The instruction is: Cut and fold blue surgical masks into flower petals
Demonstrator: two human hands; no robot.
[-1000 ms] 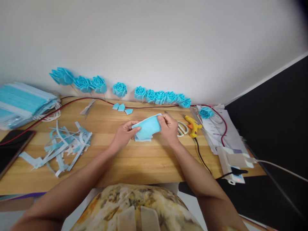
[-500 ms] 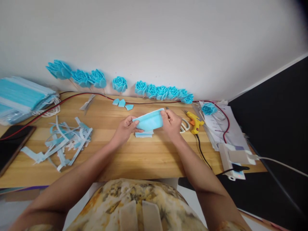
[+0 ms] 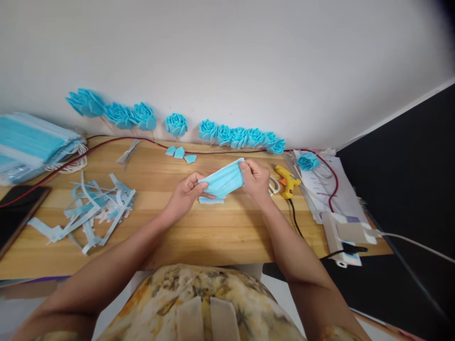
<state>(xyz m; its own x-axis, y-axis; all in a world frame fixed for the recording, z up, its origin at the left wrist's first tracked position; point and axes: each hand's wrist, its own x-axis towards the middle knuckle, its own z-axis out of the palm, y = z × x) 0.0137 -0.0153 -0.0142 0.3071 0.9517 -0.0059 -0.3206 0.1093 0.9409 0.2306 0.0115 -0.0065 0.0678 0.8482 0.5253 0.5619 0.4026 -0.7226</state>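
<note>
Both my hands hold one light blue mask sheet [image 3: 224, 180] just above the wooden table [image 3: 199, 232]. My left hand [image 3: 187, 191] pinches its lower left end with closed fingers. My right hand [image 3: 256, 179] pinches its upper right end, so the sheet tilts up to the right. Under the sheet a small stack of blue mask pieces [image 3: 212, 200] lies on the table.
Several blue fabric roses [image 3: 239, 138] line the wall, with another rose [image 3: 307, 161] on papers at right. Cut strips [image 3: 91, 211] lie at left, near a mask stack [image 3: 32, 144] and a phone [image 3: 17, 214]. Scissors [image 3: 273, 184], a yellow glue gun [image 3: 287, 180] and a power strip [image 3: 341, 241] sit right.
My hands have lifted the blue sheet off the small stack and raised its right end. The view has shifted down slightly.
</note>
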